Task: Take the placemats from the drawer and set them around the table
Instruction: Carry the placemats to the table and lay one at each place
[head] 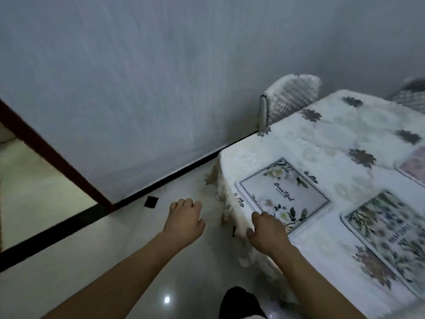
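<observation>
Three placemats lie on a table [326, 143] covered with a white flowered cloth. A pale floral placemat [281, 193] with script lettering sits at the near left corner. A greener floral placemat [388, 240] lies to its right, and the corner of a pinkish placemat [414, 164] shows at the right edge. My right hand [266, 231] hovers at the near corner of the pale placemat, fingers curled, holding nothing. My left hand [185, 217] hangs over the floor left of the table, fingers loosely curled and empty. No drawer is in view.
A chair with a white knitted cover [289, 100] stands at the table's far left side against the grey wall. Another chair [411, 93] shows at the far right. Glossy tiled floor [92, 261] spreads to the left, with a dark doorframe [53, 157] beyond.
</observation>
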The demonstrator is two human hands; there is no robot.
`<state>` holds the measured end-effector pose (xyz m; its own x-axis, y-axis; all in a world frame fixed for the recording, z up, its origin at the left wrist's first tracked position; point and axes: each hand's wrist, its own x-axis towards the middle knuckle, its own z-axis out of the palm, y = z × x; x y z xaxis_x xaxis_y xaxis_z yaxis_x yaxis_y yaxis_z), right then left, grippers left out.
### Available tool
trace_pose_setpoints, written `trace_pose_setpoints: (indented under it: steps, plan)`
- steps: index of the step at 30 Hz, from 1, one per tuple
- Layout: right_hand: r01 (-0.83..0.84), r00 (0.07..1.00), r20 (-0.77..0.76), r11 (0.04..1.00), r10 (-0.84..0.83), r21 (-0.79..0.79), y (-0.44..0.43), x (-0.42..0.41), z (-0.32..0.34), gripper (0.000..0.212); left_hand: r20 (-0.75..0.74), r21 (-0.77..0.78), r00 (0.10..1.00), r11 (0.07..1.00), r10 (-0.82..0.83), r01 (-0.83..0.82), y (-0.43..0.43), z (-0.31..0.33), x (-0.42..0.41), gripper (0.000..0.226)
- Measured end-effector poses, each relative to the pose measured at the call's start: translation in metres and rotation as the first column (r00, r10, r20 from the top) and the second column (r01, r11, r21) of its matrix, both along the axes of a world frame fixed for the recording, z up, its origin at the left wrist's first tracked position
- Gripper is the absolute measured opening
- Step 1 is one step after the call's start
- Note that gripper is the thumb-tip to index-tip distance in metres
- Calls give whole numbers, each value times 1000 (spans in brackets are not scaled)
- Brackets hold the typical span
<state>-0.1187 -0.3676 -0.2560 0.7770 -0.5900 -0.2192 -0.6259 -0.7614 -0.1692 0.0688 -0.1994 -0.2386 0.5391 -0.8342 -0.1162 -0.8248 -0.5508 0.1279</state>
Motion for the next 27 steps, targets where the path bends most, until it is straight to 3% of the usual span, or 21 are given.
trace_pose_setpoints:
  steps: [6, 12, 15, 19, 21, 23, 25, 27]
  plan:
    - [332, 942, 52, 943, -333, 26, -60, -24, -21, 30, -8, 25, 943, 942, -333, 334, -123, -9, 9, 35]
    - [519, 854, -5, 852, -520, 72, -117, -34, -44, 17, -2, 146, 866, 857, -499, 494, -222, -30, 16, 36]
    - [615, 789, -54, 783, -613, 98, -133, -32, -53, 21, -11, 193, 828, 812, -560, 551, -256, -46, 27, 36]
    - [796, 598, -127, 567, -792, 212, -129, -33, -69, 53, -116, 220, 842, 813, -527, 539, -284, -70, 44, 40]
    - [885, 428, -151, 380, -891, 268, -124, -28, -74, 48, -194, 244, 848, 813, -493, 529, -300, -83, 54, 41]
    - [909, 333, -178, 265, -926, 322, -113, -24, -78, 38, -279, 289, 886, 848, -370, 445, -301, -91, 60, 45]
    - [923, 210, -178, 134, -961, 361, -106, -16, -83, 34, -386, 305, 867, 844, -313, 441, -312, -100, 65, 54]
    - [926, 133, -157, 66, -979, 373, -102, -7, -84, 31, -460, 318, 844, 837, -275, 446, -322, -108, 68, 59]
